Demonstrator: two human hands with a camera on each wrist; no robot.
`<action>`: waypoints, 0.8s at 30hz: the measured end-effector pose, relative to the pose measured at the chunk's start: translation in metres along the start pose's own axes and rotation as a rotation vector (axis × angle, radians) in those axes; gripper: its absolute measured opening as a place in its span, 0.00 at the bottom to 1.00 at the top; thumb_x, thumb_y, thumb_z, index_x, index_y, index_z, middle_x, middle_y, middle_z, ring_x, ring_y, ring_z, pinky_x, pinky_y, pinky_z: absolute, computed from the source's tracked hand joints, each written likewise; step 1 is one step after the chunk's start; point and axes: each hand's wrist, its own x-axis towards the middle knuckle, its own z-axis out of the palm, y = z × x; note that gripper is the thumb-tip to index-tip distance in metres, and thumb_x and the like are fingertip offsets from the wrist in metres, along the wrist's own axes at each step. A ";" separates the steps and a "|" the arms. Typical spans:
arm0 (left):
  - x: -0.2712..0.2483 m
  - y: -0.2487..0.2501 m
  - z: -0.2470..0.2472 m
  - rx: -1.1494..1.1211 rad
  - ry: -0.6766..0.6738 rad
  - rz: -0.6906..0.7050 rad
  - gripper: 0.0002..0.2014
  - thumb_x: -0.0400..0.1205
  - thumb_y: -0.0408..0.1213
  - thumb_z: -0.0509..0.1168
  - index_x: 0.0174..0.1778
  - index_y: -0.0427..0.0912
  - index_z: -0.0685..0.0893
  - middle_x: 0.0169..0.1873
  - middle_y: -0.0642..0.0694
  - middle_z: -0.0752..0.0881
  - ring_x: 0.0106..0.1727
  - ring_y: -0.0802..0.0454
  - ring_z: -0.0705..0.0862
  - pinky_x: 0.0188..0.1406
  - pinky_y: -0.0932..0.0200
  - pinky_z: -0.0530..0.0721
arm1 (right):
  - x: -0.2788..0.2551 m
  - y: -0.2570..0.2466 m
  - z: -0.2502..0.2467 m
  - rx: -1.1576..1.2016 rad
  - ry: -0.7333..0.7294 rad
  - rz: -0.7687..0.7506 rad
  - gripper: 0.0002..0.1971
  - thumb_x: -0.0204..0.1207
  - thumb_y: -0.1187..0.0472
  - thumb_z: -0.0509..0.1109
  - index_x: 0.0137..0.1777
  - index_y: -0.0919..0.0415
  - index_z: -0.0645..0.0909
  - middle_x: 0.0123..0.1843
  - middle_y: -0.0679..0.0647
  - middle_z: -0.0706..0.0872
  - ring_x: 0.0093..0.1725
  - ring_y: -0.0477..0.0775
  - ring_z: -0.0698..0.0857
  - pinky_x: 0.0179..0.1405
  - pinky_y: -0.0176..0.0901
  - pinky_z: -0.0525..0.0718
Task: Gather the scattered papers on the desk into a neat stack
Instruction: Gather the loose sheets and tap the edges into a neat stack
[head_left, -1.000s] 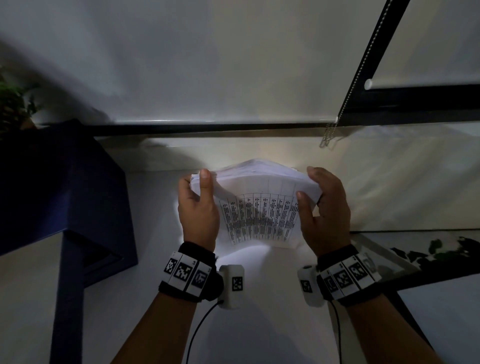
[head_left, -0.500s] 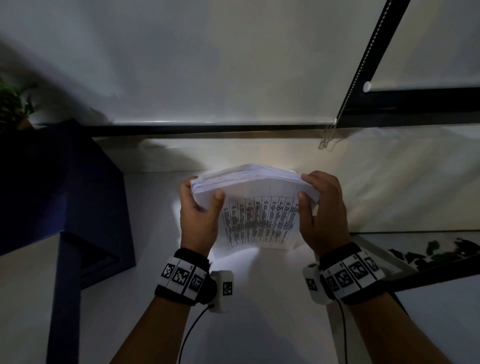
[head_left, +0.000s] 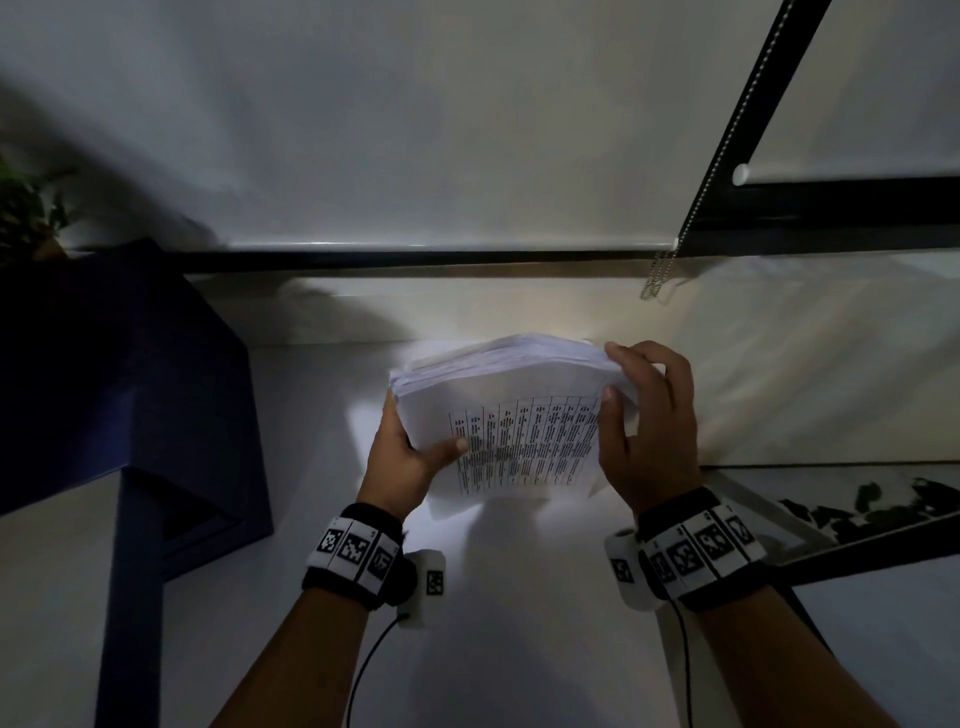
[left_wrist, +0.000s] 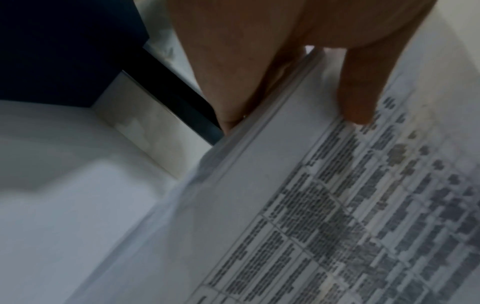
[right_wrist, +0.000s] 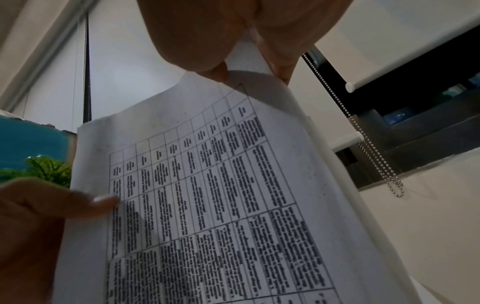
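A thick stack of white papers (head_left: 511, 410) with a printed table on the front sheet stands nearly upright above the white desk (head_left: 519, 597), held between both hands. My left hand (head_left: 410, 447) grips its left edge low down, thumb across the front sheet. My right hand (head_left: 644, 415) grips the upper right corner, fingers curled over the top edge. In the left wrist view the papers (left_wrist: 324, 205) fill the lower right with my thumb (left_wrist: 361, 90) on them. The right wrist view shows the printed sheet (right_wrist: 207, 195) from close below.
A dark blue box (head_left: 119, 384) stands at the left with a green plant (head_left: 26, 208) behind it. A window blind with a bead chain (head_left: 670, 260) runs along the back. A dark-framed glass panel (head_left: 857, 514) lies at the right.
My left hand has slid from the stack's top left corner down its left edge. The stack has shifted slightly right and its top edges look more even.
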 end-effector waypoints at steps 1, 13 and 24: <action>0.001 -0.002 -0.001 0.027 -0.025 -0.039 0.35 0.63 0.38 0.82 0.67 0.44 0.80 0.56 0.43 0.91 0.59 0.44 0.89 0.61 0.38 0.86 | 0.001 0.000 0.000 0.015 -0.001 0.015 0.18 0.77 0.70 0.65 0.67 0.68 0.76 0.63 0.67 0.76 0.62 0.55 0.77 0.64 0.23 0.70; 0.005 -0.007 0.007 0.039 0.084 -0.094 0.06 0.76 0.31 0.76 0.46 0.46 0.92 0.45 0.44 0.93 0.52 0.41 0.91 0.59 0.33 0.86 | -0.035 0.020 0.024 0.387 -0.224 0.618 0.21 0.76 0.62 0.73 0.68 0.56 0.74 0.52 0.46 0.85 0.52 0.43 0.86 0.51 0.34 0.88; -0.010 -0.021 0.013 -0.002 0.175 -0.087 0.18 0.68 0.40 0.77 0.54 0.52 0.88 0.52 0.49 0.92 0.56 0.45 0.89 0.58 0.36 0.87 | -0.067 0.008 0.045 0.449 -0.187 0.744 0.24 0.79 0.68 0.67 0.64 0.44 0.62 0.51 0.44 0.80 0.51 0.49 0.82 0.38 0.16 0.78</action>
